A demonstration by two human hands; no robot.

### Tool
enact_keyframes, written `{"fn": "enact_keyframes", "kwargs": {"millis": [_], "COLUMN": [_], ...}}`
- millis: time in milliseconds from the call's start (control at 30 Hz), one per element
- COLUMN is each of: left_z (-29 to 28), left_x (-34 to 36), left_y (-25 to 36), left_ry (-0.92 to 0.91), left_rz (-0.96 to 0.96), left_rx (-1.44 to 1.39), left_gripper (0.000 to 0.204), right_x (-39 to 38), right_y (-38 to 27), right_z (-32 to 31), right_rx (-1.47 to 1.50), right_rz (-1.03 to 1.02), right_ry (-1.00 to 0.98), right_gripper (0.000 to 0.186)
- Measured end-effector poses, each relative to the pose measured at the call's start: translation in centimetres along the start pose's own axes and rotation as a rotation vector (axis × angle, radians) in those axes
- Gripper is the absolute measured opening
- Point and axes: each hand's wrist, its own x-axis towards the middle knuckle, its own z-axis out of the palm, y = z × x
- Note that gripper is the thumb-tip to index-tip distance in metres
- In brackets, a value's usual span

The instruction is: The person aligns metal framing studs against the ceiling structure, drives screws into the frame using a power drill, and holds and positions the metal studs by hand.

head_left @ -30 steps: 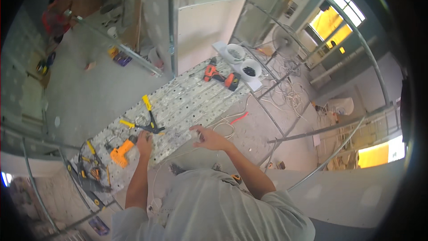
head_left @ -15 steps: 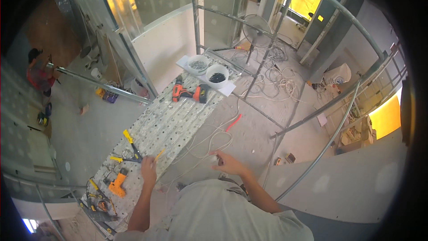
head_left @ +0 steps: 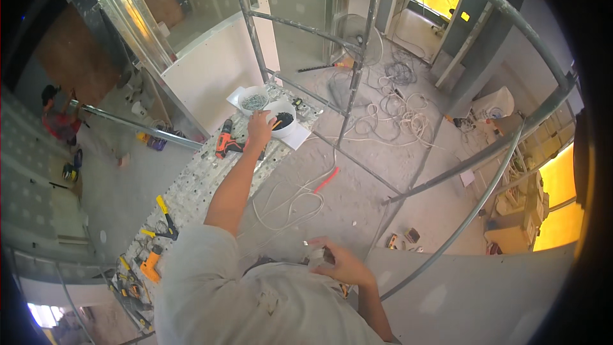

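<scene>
Left hand (head_left: 260,129): at the near side of a round white tub (head_left: 287,133) of dark fasteners (head_left: 285,119), fingers closed about a thin yellow stick (head_left: 276,124). Right hand (head_left: 345,265): curled before the torso at a small greyish object (head_left: 315,257); whether it is gripped cannot be told. The dark-fastener tub stands on a white panel (head_left: 297,138) at the far end of the perforated grey metal scaffold platform (head_left: 207,176). Progress, as judged: an early, fetching stage. Done: left hand at the tub. Outstanding: no fastener visibly removed; the orange-and-black cordless drill (head_left: 225,142) lies unheld. The remaining extent cannot be established.
</scene>
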Motion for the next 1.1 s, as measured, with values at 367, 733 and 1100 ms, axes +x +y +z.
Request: {"fn": "enact_keyframes", "kwargs": {"millis": [367, 733, 1100], "left_z": [-6.7, -4.4, -4.1], "left_x": [-16.1, -7.6, -6.8], "left_y": [-3.5, -17.1, -16.3], "left_ry": [-0.334, -0.644, -0.747], "left_rz": [-0.537, 0.239, 0.277], "left_rx": [-0.321, 0.406, 0.318], "left_gripper": [0.042, 0.059, 0.048], "right_x": [5.7, 16.2, 23.2], "right_y": [-1.2, -3.5, -7.6], "right_z": [-8.8, -17.0, -20.3], "right_rx": [0.136, 0.023, -0.022], "right_rz": [-0.110, -0.083, -0.076], "right_ry": [0.253, 0.104, 0.057], "right_gripper": [0.067, 0.068, 0.066]}}
